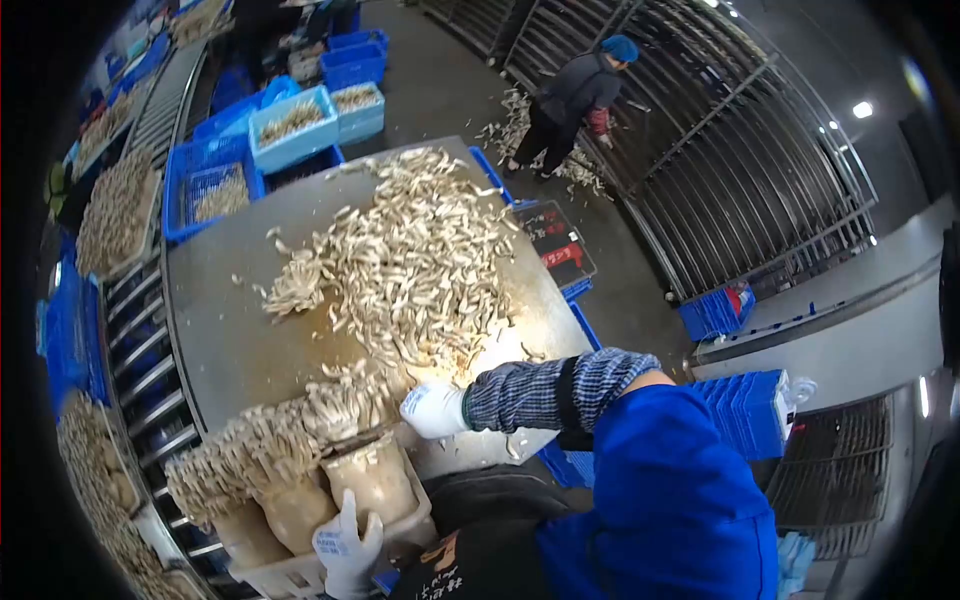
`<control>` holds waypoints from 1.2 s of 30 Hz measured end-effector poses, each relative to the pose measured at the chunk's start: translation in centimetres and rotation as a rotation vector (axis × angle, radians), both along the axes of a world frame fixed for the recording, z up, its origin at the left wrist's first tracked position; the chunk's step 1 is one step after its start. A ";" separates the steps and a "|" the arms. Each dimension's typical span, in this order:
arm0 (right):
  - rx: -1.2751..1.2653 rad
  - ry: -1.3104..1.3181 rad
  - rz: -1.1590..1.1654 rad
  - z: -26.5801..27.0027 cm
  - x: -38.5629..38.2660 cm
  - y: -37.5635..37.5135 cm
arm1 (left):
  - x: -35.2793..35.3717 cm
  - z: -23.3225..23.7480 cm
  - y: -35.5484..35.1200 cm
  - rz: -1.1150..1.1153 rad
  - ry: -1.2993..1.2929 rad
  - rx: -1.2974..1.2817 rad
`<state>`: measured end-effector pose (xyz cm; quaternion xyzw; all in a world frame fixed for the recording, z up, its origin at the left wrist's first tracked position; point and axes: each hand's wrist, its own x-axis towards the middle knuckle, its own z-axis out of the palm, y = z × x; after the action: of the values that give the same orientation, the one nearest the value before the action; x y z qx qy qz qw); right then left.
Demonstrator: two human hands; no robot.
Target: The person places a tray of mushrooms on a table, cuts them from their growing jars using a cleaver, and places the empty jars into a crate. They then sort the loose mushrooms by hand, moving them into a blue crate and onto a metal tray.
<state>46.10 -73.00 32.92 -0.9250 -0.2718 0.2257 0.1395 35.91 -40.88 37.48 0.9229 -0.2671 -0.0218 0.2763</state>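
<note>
1 left hand (345, 548), spread, steadying 1 grow bag (374, 482) ahead; 1 right hand (435, 409) working beside mushroom cluster (345, 403), hold untellable. Firm bracing helps.

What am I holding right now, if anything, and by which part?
That can't be told for the right hand: its grip is hidden beside the mushroom cluster. The left hand, spread open at the tan bag, shows no clear grip.

Wears white gloves (347, 548) with blue print, striped oversleeve (520, 393) with black band (568, 393), bright blue sleeve (675, 480), black printed top (485, 562).
</note>
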 end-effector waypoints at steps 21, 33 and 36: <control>-0.071 0.021 -0.034 0.1 0.0 0.7 | -0.4 4.8 -1.6 0.099 0.147 0.117; -0.052 -0.035 -0.027 -0.5 -0.2 0.7 | -0.8 3.3 -1.3 0.076 0.026 0.130; -0.076 -0.037 -0.040 -1.9 0.0 0.3 | -0.2 0.6 -0.8 -0.017 -0.271 0.169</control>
<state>46.09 -72.70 31.05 -0.9389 -0.2472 0.2160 0.1036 35.67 -41.64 38.11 0.9351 -0.3070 0.0782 0.1589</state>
